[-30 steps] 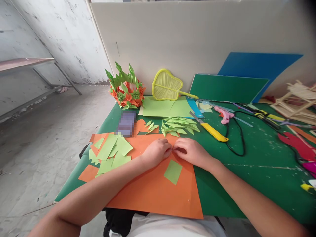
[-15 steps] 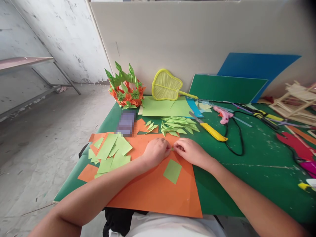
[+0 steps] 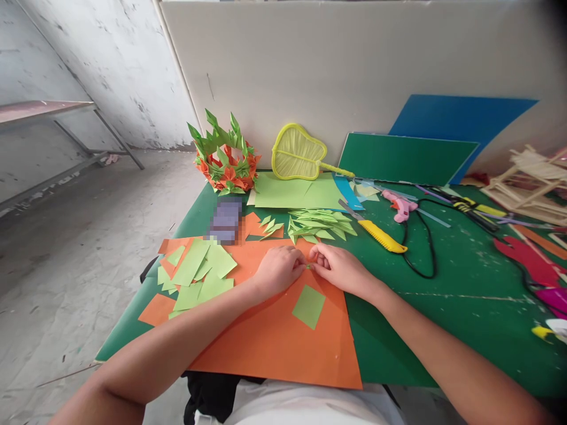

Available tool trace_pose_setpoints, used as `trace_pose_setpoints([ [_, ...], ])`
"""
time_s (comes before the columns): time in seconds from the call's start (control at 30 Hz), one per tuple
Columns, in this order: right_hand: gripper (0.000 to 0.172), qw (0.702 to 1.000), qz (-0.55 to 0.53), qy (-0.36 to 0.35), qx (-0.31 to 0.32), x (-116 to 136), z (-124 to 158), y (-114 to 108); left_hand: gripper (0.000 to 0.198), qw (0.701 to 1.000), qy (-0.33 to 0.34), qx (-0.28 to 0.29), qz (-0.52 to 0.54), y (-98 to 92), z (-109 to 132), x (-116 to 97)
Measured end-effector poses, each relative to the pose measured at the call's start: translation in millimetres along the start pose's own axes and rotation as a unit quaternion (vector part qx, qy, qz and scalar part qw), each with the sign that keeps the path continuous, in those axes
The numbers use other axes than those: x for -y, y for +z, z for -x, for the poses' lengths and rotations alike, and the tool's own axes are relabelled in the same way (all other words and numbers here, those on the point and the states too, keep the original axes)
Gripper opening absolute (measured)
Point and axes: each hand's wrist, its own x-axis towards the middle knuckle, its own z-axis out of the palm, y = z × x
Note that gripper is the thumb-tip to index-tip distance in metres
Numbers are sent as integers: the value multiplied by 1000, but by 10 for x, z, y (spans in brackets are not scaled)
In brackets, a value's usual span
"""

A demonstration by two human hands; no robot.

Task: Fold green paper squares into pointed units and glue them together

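My left hand (image 3: 280,269) and my right hand (image 3: 333,264) meet above a large orange paper sheet (image 3: 283,348). Between their fingertips shows a tiny bit of a green paper piece (image 3: 309,267); the fingers hide most of it. Both hands are closed in a pinch on it. Just below them a green paper square (image 3: 309,307) lies flat on the orange sheet. Beyond the hands is a pile of folded green paper leaves (image 3: 321,224), with a few more folded leaves (image 3: 270,227) to its left.
Loose green paper squares (image 3: 201,274) lie left of my hands. Behind stand an orange and green paper crown (image 3: 228,162) and a yellow fan (image 3: 296,152). A yellow utility knife (image 3: 381,236) and a pink glue gun (image 3: 399,205) with a black cord lie on the green table (image 3: 443,330).
My right hand's fingers have shifted slightly, the upper ones lifting and curling a little apart from the thumb. The left hand stays nearly still; the things on the table have not moved.
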Motion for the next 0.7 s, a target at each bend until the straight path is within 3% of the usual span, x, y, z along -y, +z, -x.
trace_pose_setpoints([
  [0.3, 9, 999, -6, -29, -10, 52, 10, -5, 7, 1000, -17, -14, -3, -6, -4, 22],
  [0.5, 13, 995, 22, -96, -16, 38, 22, 1, 8, 998, 30, -43, -43, 5, 75, 17],
  [0.7, 11, 995, -26, -98, -13, -15, 24, -29, 7, 997, 37, -47, -46, 3, 78, -5],
])
